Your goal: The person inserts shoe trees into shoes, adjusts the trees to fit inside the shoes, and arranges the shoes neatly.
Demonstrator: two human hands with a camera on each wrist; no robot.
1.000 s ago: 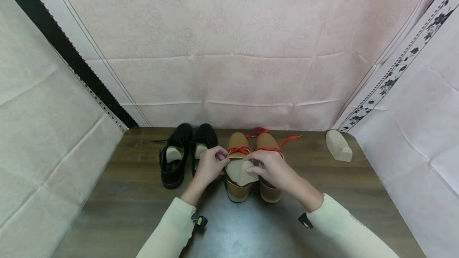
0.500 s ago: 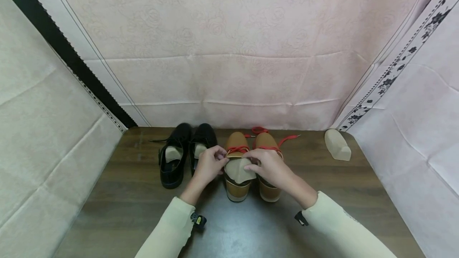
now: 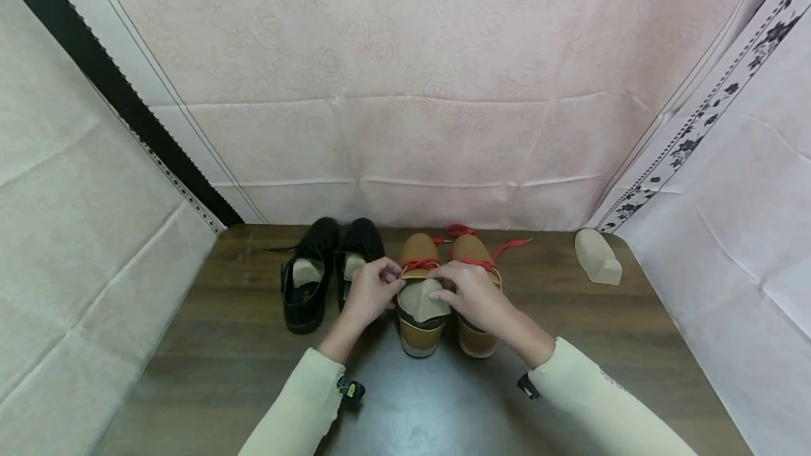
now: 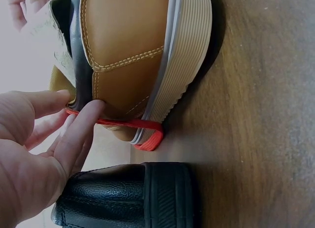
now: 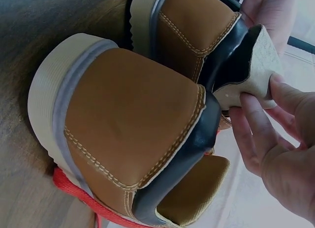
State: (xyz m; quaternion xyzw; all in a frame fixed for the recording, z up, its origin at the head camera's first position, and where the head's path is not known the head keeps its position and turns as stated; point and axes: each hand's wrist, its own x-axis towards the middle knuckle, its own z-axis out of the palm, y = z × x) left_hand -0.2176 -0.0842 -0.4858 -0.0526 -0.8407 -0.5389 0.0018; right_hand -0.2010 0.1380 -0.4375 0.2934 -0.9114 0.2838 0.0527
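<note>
Two tan shoes with red laces stand side by side, toes away from me. A beige moulded shoe insert sits partly in the opening of the left tan shoe, its broad rear end still out above the dark collar. My right hand pinches the insert between thumb and fingers, as the right wrist view shows on the insert. My left hand pinches the near side of that shoe's opening, by the tongue and red lace. The right tan shoe stands below my right hand.
Left of the tan shoes stand two black shoes, each with a beige insert inside. Another beige insert lies at the table's back right. Loose red laces trail behind the right tan shoe. Pale cloth hangs behind the table.
My right hand and forearm have shifted slightly left, and the insert's rear end has moved left and a little deeper into the shoe opening. My left hand stays in place.
</note>
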